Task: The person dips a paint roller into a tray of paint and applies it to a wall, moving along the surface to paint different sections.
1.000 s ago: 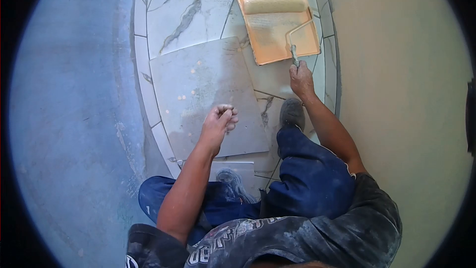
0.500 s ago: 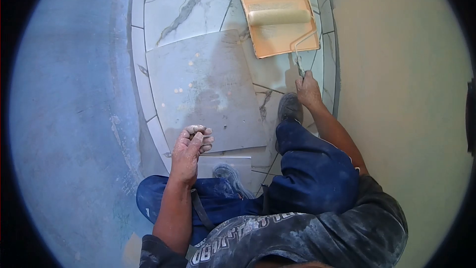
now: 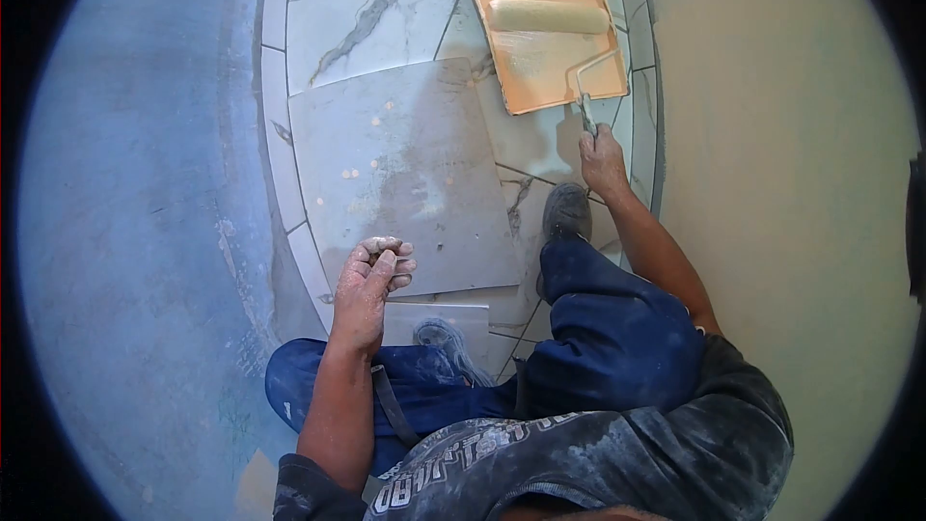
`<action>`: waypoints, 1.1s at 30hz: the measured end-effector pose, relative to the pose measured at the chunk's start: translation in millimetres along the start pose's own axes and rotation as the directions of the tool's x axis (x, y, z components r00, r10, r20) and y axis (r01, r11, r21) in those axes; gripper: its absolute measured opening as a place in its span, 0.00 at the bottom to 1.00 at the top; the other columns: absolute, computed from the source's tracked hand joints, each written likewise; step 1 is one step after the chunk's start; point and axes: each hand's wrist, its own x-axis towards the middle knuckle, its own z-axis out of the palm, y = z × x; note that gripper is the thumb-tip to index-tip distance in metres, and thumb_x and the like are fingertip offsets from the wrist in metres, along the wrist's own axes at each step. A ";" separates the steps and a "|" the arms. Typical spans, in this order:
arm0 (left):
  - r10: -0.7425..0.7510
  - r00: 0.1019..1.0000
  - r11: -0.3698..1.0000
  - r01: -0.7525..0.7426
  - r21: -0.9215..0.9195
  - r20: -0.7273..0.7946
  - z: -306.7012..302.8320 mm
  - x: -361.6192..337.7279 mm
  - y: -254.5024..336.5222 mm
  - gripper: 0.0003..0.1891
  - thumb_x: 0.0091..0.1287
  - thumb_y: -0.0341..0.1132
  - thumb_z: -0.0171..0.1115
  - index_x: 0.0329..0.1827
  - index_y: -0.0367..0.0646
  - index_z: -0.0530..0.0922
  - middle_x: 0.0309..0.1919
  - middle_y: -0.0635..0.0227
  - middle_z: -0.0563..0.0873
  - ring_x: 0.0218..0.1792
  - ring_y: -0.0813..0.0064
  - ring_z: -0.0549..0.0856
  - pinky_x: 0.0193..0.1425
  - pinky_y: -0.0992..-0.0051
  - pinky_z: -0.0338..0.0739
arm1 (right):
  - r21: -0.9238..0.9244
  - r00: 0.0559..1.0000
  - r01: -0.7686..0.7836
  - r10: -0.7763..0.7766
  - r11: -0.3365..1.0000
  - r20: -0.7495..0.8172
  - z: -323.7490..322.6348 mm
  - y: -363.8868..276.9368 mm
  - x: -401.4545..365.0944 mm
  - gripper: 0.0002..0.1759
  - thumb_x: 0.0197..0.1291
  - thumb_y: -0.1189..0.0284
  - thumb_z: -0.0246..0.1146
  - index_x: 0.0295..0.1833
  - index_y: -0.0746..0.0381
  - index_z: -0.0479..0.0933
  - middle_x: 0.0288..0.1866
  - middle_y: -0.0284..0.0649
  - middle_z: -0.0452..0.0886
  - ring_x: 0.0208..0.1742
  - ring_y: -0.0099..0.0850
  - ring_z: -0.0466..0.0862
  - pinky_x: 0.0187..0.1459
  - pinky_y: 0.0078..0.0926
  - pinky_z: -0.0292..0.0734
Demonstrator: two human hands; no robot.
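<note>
My right hand (image 3: 603, 162) is closed around the handle of a paint roller (image 3: 550, 16), its wire frame (image 3: 577, 72) reaching over the near edge of an orange paint tray (image 3: 514, 101). The cream-coloured roller cover lies across the upper half of the tray, on the light paint. My left hand (image 3: 374, 270), whitened with dust or paint, is raised above a grey board (image 3: 424, 183) with its fingers curled and the thumb pressed against them. Whether anything sits between those fingers is hidden.
Marbled white tiles (image 3: 367, 14) cover the floor under the board and tray. A bluish wall (image 3: 135, 183) rises on the left and a beige wall (image 3: 772, 183) on the right. My shoes (image 3: 566, 212) stand close to the board.
The roller has moved a little farther up the tray, away from me, with my right hand following slightly. My left hand has stayed almost still.
</note>
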 end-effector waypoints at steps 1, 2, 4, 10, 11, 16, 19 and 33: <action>-0.001 1.000 1.000 0.001 -0.004 0.000 0.5 1.4 0.5 0.10 0.76 0.35 0.53 0.55 0.42 0.73 0.50 0.63 0.82 0.46 0.75 0.83 0.51 0.75 0.78 | 0.053 0.999 -0.028 0.027 0.998 0.029 -2.7 0.1 -8.3 0.20 0.66 0.63 0.51 0.47 0.73 0.69 0.36 0.68 0.79 0.43 0.65 0.80 0.48 0.56 0.72; 0.005 1.000 1.000 -0.005 0.019 0.004 2.2 3.5 1.0 0.10 0.76 0.35 0.53 0.55 0.42 0.73 0.50 0.63 0.82 0.46 0.76 0.83 0.51 0.75 0.78 | 0.050 0.999 -0.029 0.028 0.998 0.032 -6.8 0.2 -16.3 0.20 0.66 0.63 0.51 0.47 0.73 0.69 0.36 0.68 0.79 0.43 0.65 0.80 0.48 0.56 0.72; 0.005 1.000 0.999 -0.006 0.050 0.014 3.2 4.0 0.9 0.10 0.76 0.35 0.53 0.55 0.42 0.73 0.50 0.63 0.82 0.46 0.76 0.83 0.51 0.75 0.78 | -0.050 0.998 -0.055 0.055 0.997 0.007 -19.3 -8.9 -37.6 0.19 0.66 0.64 0.52 0.47 0.73 0.69 0.35 0.68 0.79 0.42 0.66 0.80 0.47 0.56 0.72; 0.001 1.000 0.999 -0.002 0.048 0.021 4.9 6.7 3.9 0.10 0.76 0.35 0.53 0.55 0.42 0.73 0.50 0.63 0.82 0.46 0.76 0.83 0.51 0.76 0.78 | -0.163 0.998 -0.048 0.054 0.985 0.033 -23.4 23.2 -68.4 0.18 0.67 0.64 0.52 0.48 0.72 0.68 0.35 0.67 0.80 0.42 0.65 0.81 0.47 0.57 0.72; -0.003 1.000 0.999 0.002 0.047 0.020 5.1 6.4 4.0 0.10 0.76 0.35 0.53 0.54 0.42 0.73 0.49 0.63 0.82 0.46 0.76 0.83 0.51 0.76 0.78 | -0.166 0.998 -0.051 0.057 0.985 0.032 -23.6 23.3 -68.1 0.18 0.67 0.64 0.52 0.48 0.72 0.68 0.35 0.67 0.80 0.42 0.65 0.81 0.47 0.57 0.72; 0.003 0.999 0.999 -0.004 0.052 0.036 7.4 7.7 4.1 0.10 0.76 0.35 0.53 0.54 0.43 0.73 0.49 0.64 0.82 0.45 0.76 0.83 0.50 0.76 0.77 | -0.220 0.992 -0.088 0.106 0.971 0.071 -18.1 7.5 -42.0 0.18 0.66 0.65 0.53 0.48 0.71 0.66 0.35 0.67 0.80 0.43 0.64 0.81 0.48 0.57 0.73; 0.004 1.000 0.998 -0.005 0.069 0.023 8.3 11.2 1.7 0.09 0.76 0.36 0.53 0.54 0.43 0.73 0.49 0.64 0.83 0.46 0.76 0.83 0.50 0.76 0.77 | -0.184 0.997 -0.036 0.048 0.982 0.059 -14.7 -6.0 -18.4 0.18 0.67 0.65 0.53 0.48 0.71 0.66 0.36 0.67 0.80 0.42 0.64 0.81 0.48 0.57 0.74; 0.053 0.994 0.963 -0.024 0.269 -0.098 147.4 237.9 -89.8 0.10 0.72 0.34 0.56 0.50 0.40 0.70 0.36 0.64 0.82 0.27 0.77 0.81 0.25 0.79 0.75 | -0.160 1.000 0.021 -0.021 0.987 0.001 2.3 -43.1 64.4 0.21 0.68 0.64 0.50 0.55 0.73 0.67 0.42 0.67 0.81 0.47 0.62 0.81 0.51 0.56 0.73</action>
